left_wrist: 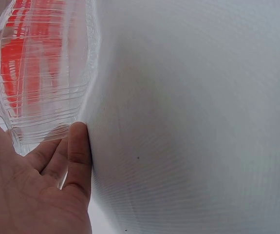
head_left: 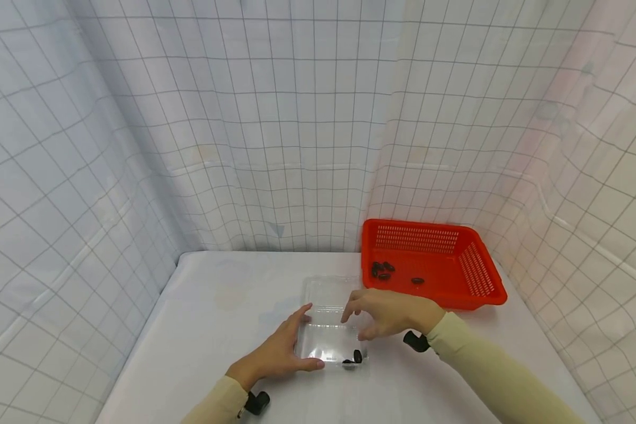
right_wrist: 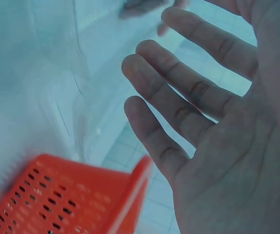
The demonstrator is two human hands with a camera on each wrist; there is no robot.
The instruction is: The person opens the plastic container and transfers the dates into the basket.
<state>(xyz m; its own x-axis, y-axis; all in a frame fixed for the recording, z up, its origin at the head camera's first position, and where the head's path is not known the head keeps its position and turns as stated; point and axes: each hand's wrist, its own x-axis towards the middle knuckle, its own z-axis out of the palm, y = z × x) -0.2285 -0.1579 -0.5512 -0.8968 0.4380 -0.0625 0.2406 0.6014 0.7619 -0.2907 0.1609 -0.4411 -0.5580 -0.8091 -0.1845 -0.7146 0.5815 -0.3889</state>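
Observation:
A clear plastic box [head_left: 325,344], its lid [head_left: 330,291] folded back, lies on the white table. Two small dark oval fruits [head_left: 357,356] rest in its near right corner. My left hand [head_left: 275,353] holds the box from the left, thumb at the near edge and fingers at the far side. In the left wrist view, fingers [left_wrist: 79,156] touch the ribbed plastic wall [left_wrist: 47,117]. Over the box's right side hovers my right hand [head_left: 387,312], fingers bent a little and apart, with nothing between them. Its spread fingers [right_wrist: 154,122] also show in the right wrist view.
Behind and right of the box stands a red slotted basket [head_left: 429,235]. Several dark oval fruits [head_left: 384,275] lie at its left end, one [head_left: 417,281] farther right. White gridded curtains [head_left: 318,129] surround the table [head_left: 233,282] at the back and sides.

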